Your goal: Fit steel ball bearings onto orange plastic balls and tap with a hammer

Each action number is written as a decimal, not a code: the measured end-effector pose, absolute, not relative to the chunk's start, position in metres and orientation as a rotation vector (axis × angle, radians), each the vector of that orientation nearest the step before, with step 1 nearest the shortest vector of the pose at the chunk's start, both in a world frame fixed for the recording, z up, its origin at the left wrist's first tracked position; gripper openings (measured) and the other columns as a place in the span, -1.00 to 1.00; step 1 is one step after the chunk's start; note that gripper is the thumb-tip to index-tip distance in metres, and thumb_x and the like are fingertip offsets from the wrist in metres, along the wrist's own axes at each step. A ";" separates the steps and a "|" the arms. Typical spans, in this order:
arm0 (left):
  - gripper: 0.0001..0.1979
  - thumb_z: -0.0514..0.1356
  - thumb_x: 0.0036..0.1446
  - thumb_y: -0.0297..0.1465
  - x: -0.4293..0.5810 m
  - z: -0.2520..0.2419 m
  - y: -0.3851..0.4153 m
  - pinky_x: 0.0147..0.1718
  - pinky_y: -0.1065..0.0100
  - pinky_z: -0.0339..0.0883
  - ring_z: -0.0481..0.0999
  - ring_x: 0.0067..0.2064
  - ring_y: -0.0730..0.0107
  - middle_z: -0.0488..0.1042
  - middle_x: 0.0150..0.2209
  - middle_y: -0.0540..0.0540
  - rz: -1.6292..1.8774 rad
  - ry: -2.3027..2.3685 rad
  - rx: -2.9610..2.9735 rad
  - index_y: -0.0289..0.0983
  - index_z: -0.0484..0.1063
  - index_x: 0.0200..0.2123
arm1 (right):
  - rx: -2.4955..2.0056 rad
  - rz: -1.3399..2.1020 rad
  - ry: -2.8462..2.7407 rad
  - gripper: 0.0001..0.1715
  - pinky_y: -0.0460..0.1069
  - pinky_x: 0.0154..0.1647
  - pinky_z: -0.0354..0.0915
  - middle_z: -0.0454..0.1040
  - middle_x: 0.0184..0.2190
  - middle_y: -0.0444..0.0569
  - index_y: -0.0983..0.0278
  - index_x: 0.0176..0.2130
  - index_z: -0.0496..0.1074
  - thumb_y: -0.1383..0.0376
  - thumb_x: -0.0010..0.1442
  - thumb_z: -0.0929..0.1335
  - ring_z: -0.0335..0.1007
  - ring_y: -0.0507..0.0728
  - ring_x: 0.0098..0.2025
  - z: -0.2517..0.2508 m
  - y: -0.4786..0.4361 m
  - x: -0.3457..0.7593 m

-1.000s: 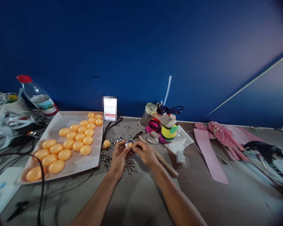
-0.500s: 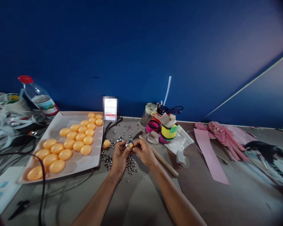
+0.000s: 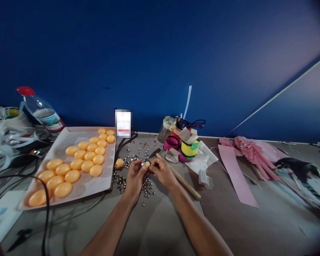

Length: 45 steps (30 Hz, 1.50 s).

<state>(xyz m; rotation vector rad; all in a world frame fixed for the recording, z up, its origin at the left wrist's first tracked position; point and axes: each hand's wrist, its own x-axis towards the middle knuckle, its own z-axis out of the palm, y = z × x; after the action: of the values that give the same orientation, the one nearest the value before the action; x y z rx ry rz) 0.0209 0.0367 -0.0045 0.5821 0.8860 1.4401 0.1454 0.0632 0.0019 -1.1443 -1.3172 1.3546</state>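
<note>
Between thumb and fingers my left hand [image 3: 134,178] grips a ping-pong ball [image 3: 145,163], mostly covered in shiny silver pieces with some orange showing. My right hand [image 3: 163,173] is closed in a pinch at the ball's right side; whatever its fingertips hold is too small to make out. Loose silver beads [image 3: 147,185] lie scattered under and around both hands. Just behind the left hand rests another silver-covered ball [image 3: 134,158]. To its left is a plain orange ball [image 3: 119,163].
A white tray [image 3: 96,185] at left carries several orange ping-pong balls [image 3: 72,176]. A hammer [image 3: 180,179] lies right of my right hand. Behind it stand a glass jar [image 3: 166,129] and tape rolls [image 3: 188,148]. Pink ribbon [image 3: 237,177] lies right; a bottle [image 3: 46,115] stands back left.
The whole view has shifted very slightly to the left. Both hands keep the same hold at the ball, with barely any finger movement visible.
</note>
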 end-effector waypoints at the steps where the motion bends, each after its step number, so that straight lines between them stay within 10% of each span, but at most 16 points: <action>1: -0.62 0.34 -0.10 -0.30 0.020 -0.004 0.037 -0.23 0.32 0.37 0.50 -0.30 0.41 0.50 -0.30 -0.02 1.421 0.859 0.543 -0.24 0.32 -0.21 | -1.118 1.382 -1.291 -0.81 -0.07 -0.45 0.23 0.33 -0.59 -0.20 0.25 -0.47 0.28 0.22 -0.02 0.37 0.27 0.01 -0.53 0.002 0.065 0.148; 10: -0.61 0.33 -0.09 -0.31 0.011 0.007 0.042 -0.27 0.30 0.40 0.52 -0.36 0.41 0.50 -0.34 0.01 1.438 0.712 0.366 -0.18 0.35 -0.15 | -1.281 0.772 -1.920 -0.70 0.02 -0.13 0.25 0.47 -0.25 0.01 0.25 -0.18 0.44 0.44 0.10 0.24 0.37 0.13 -0.19 -0.001 0.063 0.154; 18: -0.55 0.34 -0.09 -0.31 0.013 0.009 0.041 -0.27 0.31 0.41 0.53 -0.33 0.40 0.51 -0.29 -0.04 1.402 0.695 0.402 -0.20 0.33 -0.09 | -1.537 0.427 -2.352 -0.76 -0.03 -0.30 0.23 0.42 -0.30 0.09 0.31 -0.29 0.43 0.50 0.06 0.25 0.34 0.12 -0.37 -0.011 0.056 0.141; 45: -0.63 0.26 -0.03 -0.35 0.013 0.007 0.040 -0.51 0.50 0.27 0.37 -0.54 0.59 0.49 -0.42 -0.02 1.350 0.822 0.492 -0.30 0.32 -0.12 | -1.393 0.776 -1.772 -0.90 -0.07 -0.39 0.17 0.40 -0.50 -0.10 0.29 -0.40 0.38 0.36 0.06 0.27 0.27 0.05 -0.45 -0.009 0.061 0.147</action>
<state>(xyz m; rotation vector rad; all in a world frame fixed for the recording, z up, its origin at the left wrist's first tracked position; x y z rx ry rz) 0.0132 0.0404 0.0066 0.4919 0.8225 1.3499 0.1475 0.0612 -0.0088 -1.3933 -1.7716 0.7762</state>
